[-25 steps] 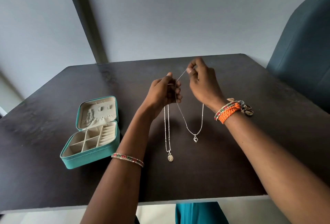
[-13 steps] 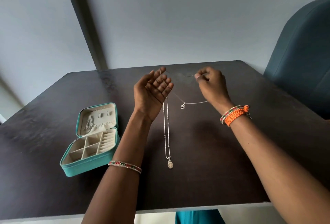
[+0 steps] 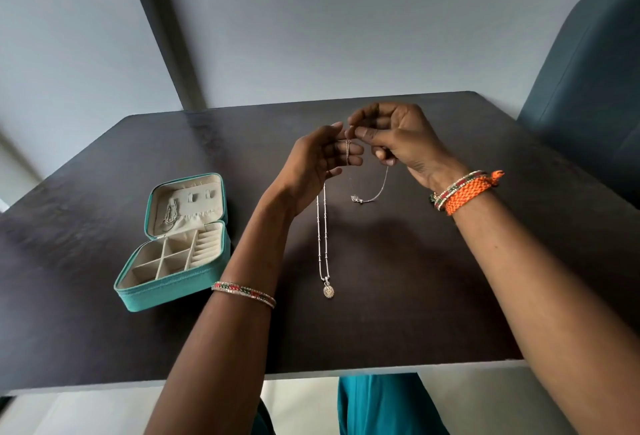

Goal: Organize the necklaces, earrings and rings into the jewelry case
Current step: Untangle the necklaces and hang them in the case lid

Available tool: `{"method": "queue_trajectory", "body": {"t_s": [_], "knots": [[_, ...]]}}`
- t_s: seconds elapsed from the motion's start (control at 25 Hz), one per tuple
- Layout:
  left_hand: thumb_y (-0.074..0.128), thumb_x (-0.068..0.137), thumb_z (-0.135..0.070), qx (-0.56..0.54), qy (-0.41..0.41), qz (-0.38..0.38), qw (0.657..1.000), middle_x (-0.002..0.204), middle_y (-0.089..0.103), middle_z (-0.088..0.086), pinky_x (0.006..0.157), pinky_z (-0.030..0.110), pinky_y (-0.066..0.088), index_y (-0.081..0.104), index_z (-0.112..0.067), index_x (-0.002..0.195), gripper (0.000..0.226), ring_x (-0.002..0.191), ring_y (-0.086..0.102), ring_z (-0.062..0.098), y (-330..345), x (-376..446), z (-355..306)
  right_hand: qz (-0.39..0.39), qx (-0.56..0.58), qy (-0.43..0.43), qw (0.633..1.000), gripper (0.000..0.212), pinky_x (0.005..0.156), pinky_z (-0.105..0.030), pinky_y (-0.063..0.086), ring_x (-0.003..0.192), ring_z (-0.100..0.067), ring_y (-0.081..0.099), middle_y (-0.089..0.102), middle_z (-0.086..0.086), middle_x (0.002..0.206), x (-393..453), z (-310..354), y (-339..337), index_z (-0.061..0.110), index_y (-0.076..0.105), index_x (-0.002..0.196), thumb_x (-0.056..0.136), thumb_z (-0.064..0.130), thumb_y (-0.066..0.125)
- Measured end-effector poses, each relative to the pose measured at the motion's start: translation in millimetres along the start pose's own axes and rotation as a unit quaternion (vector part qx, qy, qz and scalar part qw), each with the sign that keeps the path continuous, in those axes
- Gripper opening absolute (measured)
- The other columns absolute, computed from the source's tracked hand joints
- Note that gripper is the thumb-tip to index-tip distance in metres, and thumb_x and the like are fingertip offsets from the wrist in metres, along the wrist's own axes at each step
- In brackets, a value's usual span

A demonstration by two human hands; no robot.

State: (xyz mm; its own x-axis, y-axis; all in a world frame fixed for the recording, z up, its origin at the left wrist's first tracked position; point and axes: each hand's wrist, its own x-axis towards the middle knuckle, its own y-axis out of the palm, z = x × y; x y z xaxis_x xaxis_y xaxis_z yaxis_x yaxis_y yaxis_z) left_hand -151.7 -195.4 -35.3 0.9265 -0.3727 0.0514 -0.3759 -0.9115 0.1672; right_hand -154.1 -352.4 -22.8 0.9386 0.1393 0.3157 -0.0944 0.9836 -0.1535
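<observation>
Jewelry case (image 3: 173, 261) taken as ref: teal, lid propped open, resting on dark desk (image 3: 415, 313). Cream compartments seen in base; a chain-like piece noted hanging inside the lid, detail too small to tell. Both hands held above desk, to the right of the case and further back. Left hand (image 3: 318, 164) raised palm-up, fingers loosely curled; long beaded necklace (image 3: 322, 237) draped over its fingers (image 3: 349, 157), hanging down w/ round pendant (image 3: 328, 291) at the bottom, lower end level w/ case front edge. Whether pendant touches desk: cannot tell. Right hand (image 3: 398, 143) just beside left, thumb and forefinger pressed together at the top of the chains, pinching what appears to be the thin necklace (image 3: 375, 192); that chain droops in a short loop below the hand, small pendant at its low point, right of the long necklace. Bangle (image 3: 244, 292) on left wrist, orange woven band (image 3: 464, 192) on right wrist. Blue chair (image 3: 588, 88) far right of case, behind desk.
</observation>
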Motion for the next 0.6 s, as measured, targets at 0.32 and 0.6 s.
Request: {"method": "queue_trajectory", "body": {"t_s": [0.32, 0.6], "knots": [[0.040, 0.090, -0.028, -0.119, -0.019, 0.014, 0.993, 0.065, 0.063, -0.003, 0.062, 0.025, 0.032, 0.065, -0.010, 0.090, 0.031, 0.061, 0.059, 0.009, -2.8, -2.3, -4.9, -0.187, -0.106, 0.006, 0.977, 0.009, 0.037, -0.017, 0.036, 0.035, -0.003, 0.045, 0.067, -0.002, 0.077, 9.5, -21.1, -13.0, 0.008, 0.064, 0.090, 0.092, 0.006, 0.055], [0.041, 0.091, -0.036, -0.315, 0.030, -0.059, 0.947, 0.110, 0.066, 0.005, 0.072, 0.027, 0.045, 0.054, -0.007, 0.115, 0.040, 0.101, 0.063, 0.015, -15.3, -2.1, -3.0, 0.038, -0.105, 0.031, 0.993, 0.014, 0.045, -0.019, 0.041, 0.042, -0.005, 0.047, 0.059, -0.005, 0.063, 2.1, -8.9, 11.1, 0.005, 0.068, 0.092, 0.090, 0.000, 0.054]]}}
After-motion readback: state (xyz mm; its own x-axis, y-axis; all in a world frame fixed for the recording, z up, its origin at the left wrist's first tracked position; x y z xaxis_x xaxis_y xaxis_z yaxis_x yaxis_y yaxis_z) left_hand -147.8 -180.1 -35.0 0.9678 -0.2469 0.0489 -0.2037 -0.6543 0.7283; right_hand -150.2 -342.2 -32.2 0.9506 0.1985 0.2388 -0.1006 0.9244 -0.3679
